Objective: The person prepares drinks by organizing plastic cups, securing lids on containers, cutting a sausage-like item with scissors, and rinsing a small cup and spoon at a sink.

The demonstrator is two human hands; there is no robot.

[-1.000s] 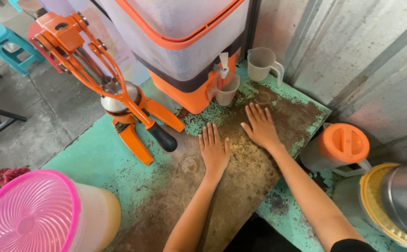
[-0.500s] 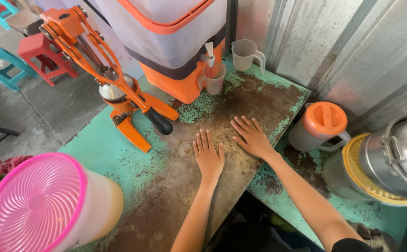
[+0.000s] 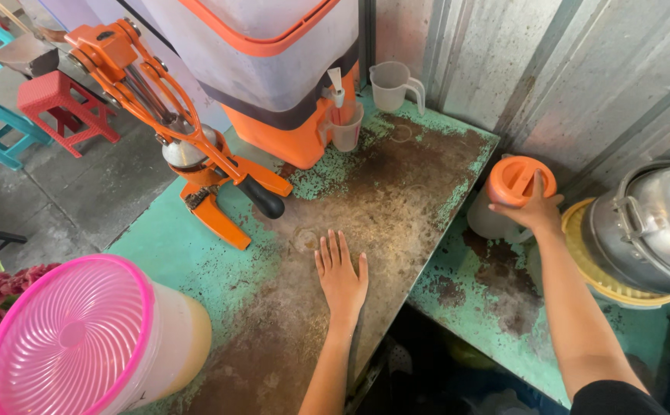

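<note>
- the left hand [image 3: 340, 275] is laid flat, palm down, fingers spread and gripping nothing, on the worn green table [image 3: 197, 261] just below the middle of the frame.
- the right hand [image 3: 533, 209] is seen at the right of the frame, closed over the far side of the orange lid [image 3: 515, 179] of a pale jug [image 3: 489, 223], one finger laid across the lid's top.
- the jug is stood on a lower green shelf [image 3: 489, 300], right of the table's edge.
- an orange lever press [image 3: 174, 131] is seen at the upper left, its black handle [image 3: 262, 201] pointed down toward the left hand.
- a large orange and grey drink cooler [image 3: 273, 69] is seen at the top centre, a small cup [image 3: 345, 127] under its tap and a clear measuring jug [image 3: 393, 84] beside it.
- a pink-lidded container [image 3: 81, 338] is found at the lower left, a metal pot [image 3: 650, 223] at the right edge.
</note>
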